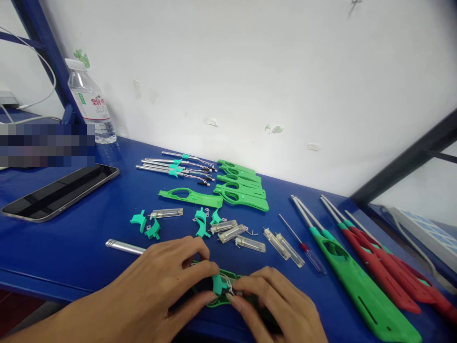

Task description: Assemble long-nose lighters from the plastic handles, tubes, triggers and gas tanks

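Observation:
At the table's front edge lies a green casing half [224, 302], partly covered by both hands. My left hand [178, 281] pinches a teal trigger piece [217, 284] over the casing, thumb and index finger on its left side. My right hand [274, 300] has its thumb and index finger closed at thin pale wires [228, 280] just right of the trigger; the exact part between the fingertips is too small to tell. A silver metal tube [124, 247] sticks out to the left from behind my left hand.
Behind are teal triggers [153, 228], clear tanks [250, 244], green casings [243, 196] and metal rods [160, 167]. A screwdriver [307, 252] and assembled green and red lighters [364, 286] lie right; a phone [60, 190] and water bottle [91, 102] stand left.

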A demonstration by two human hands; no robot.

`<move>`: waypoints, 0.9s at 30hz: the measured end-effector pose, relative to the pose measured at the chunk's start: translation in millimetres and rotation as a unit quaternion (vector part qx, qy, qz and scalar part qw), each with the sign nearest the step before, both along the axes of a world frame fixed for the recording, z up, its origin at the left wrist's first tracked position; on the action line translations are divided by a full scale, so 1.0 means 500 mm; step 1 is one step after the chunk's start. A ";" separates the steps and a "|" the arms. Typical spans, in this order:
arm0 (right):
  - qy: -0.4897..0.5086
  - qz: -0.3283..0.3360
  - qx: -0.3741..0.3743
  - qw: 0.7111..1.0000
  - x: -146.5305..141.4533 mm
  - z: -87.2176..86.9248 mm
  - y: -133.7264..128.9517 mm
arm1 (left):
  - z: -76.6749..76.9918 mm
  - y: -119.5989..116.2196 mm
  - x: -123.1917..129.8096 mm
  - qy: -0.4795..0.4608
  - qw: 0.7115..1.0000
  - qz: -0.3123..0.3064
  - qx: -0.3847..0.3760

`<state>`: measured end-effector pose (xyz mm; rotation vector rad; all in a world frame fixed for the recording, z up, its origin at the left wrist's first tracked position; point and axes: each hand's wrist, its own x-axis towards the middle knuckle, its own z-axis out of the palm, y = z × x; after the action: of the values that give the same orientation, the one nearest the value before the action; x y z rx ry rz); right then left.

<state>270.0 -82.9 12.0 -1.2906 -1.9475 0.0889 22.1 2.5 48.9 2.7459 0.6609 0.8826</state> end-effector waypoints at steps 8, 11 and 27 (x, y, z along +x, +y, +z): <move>-0.005 -0.004 0.003 1.000 0.001 -0.001 0.000 | 0.001 0.000 -0.003 0.026 0.999 -0.012 -0.016; -0.004 -0.002 -0.003 1.000 0.001 -0.001 0.000 | -0.001 -0.002 -0.006 0.031 0.999 -0.010 -0.021; 0.001 -0.002 -0.009 1.000 0.002 -0.001 -0.002 | -0.002 0.002 -0.001 0.022 1.000 -0.010 -0.013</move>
<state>271.0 -83.7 11.6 -1.3056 -1.9456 0.1060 21.4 3.6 48.1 2.7518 0.6461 0.8067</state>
